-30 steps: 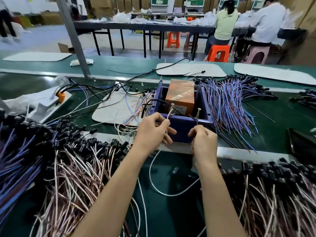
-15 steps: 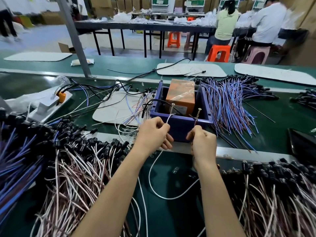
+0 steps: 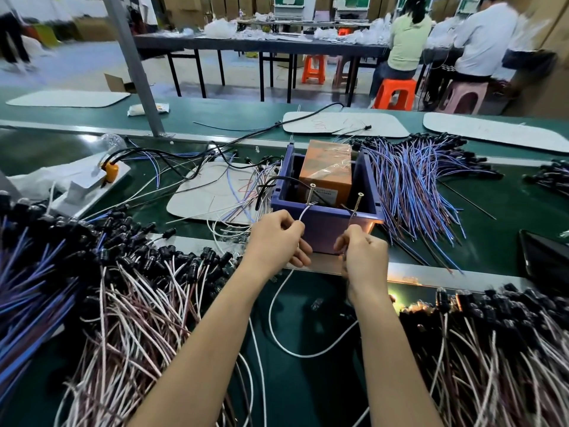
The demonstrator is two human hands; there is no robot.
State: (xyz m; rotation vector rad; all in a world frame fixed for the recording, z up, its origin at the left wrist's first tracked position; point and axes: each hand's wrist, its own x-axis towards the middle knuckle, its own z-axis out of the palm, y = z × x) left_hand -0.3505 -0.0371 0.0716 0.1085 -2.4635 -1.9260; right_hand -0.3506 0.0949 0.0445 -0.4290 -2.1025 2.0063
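**Handling.** The white wire (image 3: 304, 214) is judged light, thin and limp. It holds no shape of its own and sags in a loop on the green bench (image 3: 308, 389) at lower centre of the frame. Take hold close to each end, since a grip further back lets the tip flop.

**Grip state.** The left hand (image 3: 277, 238) pinches one end between thumb and curled fingers, and the tip rises to the left screw (image 3: 313, 192). The right hand (image 3: 365, 254) is closed in a like pinch below the right screw (image 3: 358, 201). The strand there is thin and hard to see.

**Surroundings.** Both screws stand on the near wall of the purple bin (image 3: 326, 224), at centre frame, which contains an orange box (image 3: 326, 171).

- Right of the bin: a fan of blue and purple leads (image 3: 415, 186).
- Left of the bin: a white mat (image 3: 209, 192) under loose wires.

**Obstructions.** Piles of pink-white leads lie at lower left (image 3: 132, 309) and lower right (image 3: 492, 349), just beside the forearms. The slack loop could snag on them.
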